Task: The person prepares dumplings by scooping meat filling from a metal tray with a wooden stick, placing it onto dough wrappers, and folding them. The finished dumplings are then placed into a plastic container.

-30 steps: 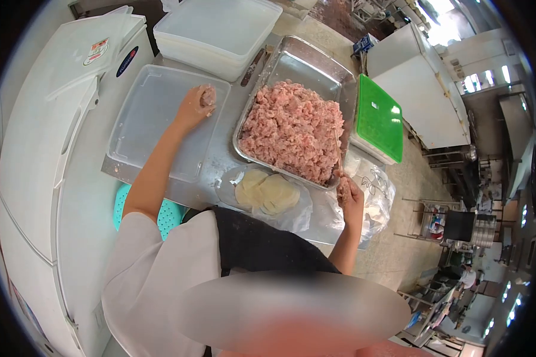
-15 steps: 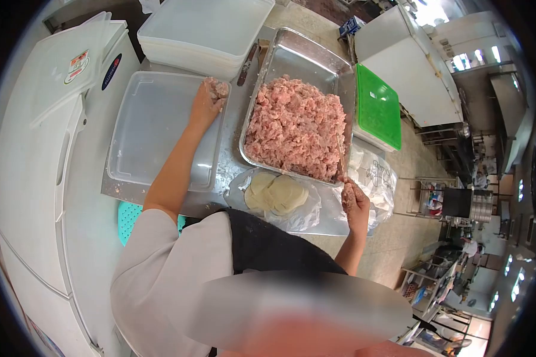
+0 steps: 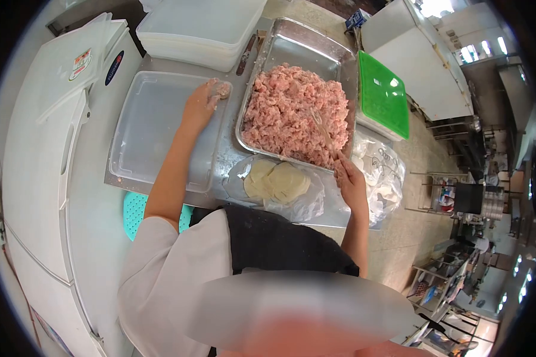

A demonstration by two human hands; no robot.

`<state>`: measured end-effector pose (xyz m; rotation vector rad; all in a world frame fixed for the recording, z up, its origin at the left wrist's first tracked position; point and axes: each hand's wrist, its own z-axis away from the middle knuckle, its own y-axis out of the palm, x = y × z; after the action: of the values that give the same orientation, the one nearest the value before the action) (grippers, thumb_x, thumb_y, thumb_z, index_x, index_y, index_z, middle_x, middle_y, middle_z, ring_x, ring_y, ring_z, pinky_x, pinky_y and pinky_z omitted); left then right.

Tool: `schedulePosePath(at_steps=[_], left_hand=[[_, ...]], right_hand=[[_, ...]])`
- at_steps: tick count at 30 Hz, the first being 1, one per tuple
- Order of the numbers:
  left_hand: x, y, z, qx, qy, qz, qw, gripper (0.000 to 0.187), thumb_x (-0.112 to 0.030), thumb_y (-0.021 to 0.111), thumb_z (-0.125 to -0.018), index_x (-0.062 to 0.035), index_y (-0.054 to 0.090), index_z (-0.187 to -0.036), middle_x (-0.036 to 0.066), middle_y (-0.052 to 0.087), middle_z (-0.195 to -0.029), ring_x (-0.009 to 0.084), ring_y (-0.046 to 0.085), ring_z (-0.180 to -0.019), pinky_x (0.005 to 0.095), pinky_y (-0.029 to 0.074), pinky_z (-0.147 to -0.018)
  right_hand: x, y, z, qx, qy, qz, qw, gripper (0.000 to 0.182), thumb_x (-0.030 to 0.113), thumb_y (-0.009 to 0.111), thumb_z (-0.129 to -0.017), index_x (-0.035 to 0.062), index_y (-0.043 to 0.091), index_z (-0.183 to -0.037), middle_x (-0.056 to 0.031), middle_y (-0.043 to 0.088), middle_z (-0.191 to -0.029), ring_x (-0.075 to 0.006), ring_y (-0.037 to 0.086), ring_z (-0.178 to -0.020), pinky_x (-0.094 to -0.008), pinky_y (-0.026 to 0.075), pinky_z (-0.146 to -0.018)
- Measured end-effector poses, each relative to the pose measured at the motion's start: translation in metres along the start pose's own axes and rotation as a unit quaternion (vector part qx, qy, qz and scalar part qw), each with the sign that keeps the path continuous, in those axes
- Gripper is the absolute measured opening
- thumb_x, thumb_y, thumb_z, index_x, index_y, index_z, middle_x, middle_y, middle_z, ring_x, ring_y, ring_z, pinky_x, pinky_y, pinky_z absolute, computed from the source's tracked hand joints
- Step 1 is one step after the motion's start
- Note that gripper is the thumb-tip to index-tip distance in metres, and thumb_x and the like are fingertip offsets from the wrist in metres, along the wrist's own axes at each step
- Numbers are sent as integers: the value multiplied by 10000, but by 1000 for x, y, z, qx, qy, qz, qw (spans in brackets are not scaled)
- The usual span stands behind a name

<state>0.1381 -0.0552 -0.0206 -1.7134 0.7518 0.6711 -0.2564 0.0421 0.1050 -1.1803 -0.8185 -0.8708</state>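
Observation:
My left hand [image 3: 200, 106] is over the far right corner of a translucent plastic tray [image 3: 143, 131], its fingers closed around a small dumpling [image 3: 222, 91] with meat filling. My right hand [image 3: 351, 183] grips a thin flat spatula [image 3: 324, 132], whose tip is in the ground meat [image 3: 292, 113]. That meat fills the near part of a deep metal pan [image 3: 298, 46]. Round pale dough wrappers [image 3: 277, 181] lie stacked on a plastic bag [image 3: 308, 205] in front of the pan, between my arms.
Stacked white plastic containers [image 3: 199, 27] stand behind the tray. A dark-handled tool [image 3: 246, 55] lies between them and the pan. Right of the pan are a green-lidded box [image 3: 384, 95] and a clear bag of white items [image 3: 382, 178]. A white chest freezer [image 3: 44, 119] is at the left.
My right hand has moved up and slightly left, bringing the spatula from the pan's near right edge into the meat. My left hand has shifted slightly left, its fingers now more folded around the dumpling.

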Motion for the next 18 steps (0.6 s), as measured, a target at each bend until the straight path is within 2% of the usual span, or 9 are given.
schedulePosePath(at_steps=[2, 3, 4, 5, 7, 12, 15, 17, 18], left_hand=[[-30, -10, 9, 6, -13, -29, 999, 649, -141, 661, -813, -73, 374, -1392, 204, 507, -1302, 376, 554, -1116, 439, 460, -946], [-63, -14, 16, 61, -35, 267, 961, 693, -171, 668, -807, -82, 349, -1416, 202, 480, -1336, 376, 516, -1175, 463, 435, -983], [-93, -12, 21, 111, -57, 538, 834, 738, -200, 676, -801, -90, 324, -1441, 201, 452, -1370, 376, 478, -1234, 488, 410, -1021], [-116, -3, 25, 119, -57, 533, 835, 738, -200, 676, -801, -90, 324, -1441, 201, 452, -1370, 376, 478, -1234, 488, 410, -1021], [-154, 17, 30, 186, -83, 803, 560, 847, -235, 681, -776, -23, 240, -1467, 228, 336, -1445, 411, 350, -1328, 539, 297, -1101], [-170, 66, 44, 236, -128, 751, 603, 808, -285, 609, -830, 14, 209, -1466, 224, 234, -1504, 423, 271, -1371, 526, 235, -1132], [-175, 75, 50, 235, -149, 769, 576, 754, -209, 582, -850, -25, 211, -1479, 164, 227, -1525, 376, 286, -1374, 485, 302, -1107], [-184, 79, 49, 113, -185, 574, 789, 711, -207, 580, -874, -20, 242, -1472, 196, 246, -1513, 341, 289, -1384, 448, 273, -1125], [-186, 84, 47, 115, -186, 568, 793, 711, -207, 580, -874, -20, 242, -1472, 196, 246, -1513, 341, 289, -1384, 448, 273, -1125]], right_hand=[[-12, -3, -11, -30, -250, 193, 948, 350, 124, 538, -959, -26, 539, -1275, -60, 609, -842, -150, 588, -758, -289, 474, -630], [-5, -2, -11, -33, -247, 186, 950, 350, 124, 538, -959, -26, 539, -1275, -60, 609, -842, -150, 588, -758, -289, 474, -630], [14, 2, -9, -35, -259, 213, 942, 340, 107, 543, -946, -22, 544, -1260, -105, 614, -890, -222, 606, -814, -329, 490, -681], [24, 6, -8, -38, -269, 240, 932, 331, 90, 547, -933, -19, 549, -1246, -149, 620, -937, -295, 624, -869, -370, 505, -732], [23, 16, -11, -55, -306, 233, 921, 324, 86, 551, -907, 18, 562, -1223, -154, 609, -919, -326, 617, -849, -405, 501, -708], [-43, 5, -61, -63, -334, 283, 897, 306, 66, 532, -858, 56, 578, -1160, -163, 598, -901, -344, 626, -846, -441, 509, -672], [-44, -40, -58, 5, -221, 393, 893, 280, 89, 525, -854, 45, 570, -1126, -170, 604, -939, -345, 628, -850, -446, 516, -673], [-37, -54, -45, -10, -236, 348, 907, 297, 89, 534, -847, 45, 569, -1139, -166, 605, -949, -339, 629, -848, -445, 517, -671], [-37, -59, -40, -25, -255, 311, 915, 315, 88, 542, -840, 44, 567, -1151, -162, 606, -959, -333, 630, -847, -445, 517, -669]])
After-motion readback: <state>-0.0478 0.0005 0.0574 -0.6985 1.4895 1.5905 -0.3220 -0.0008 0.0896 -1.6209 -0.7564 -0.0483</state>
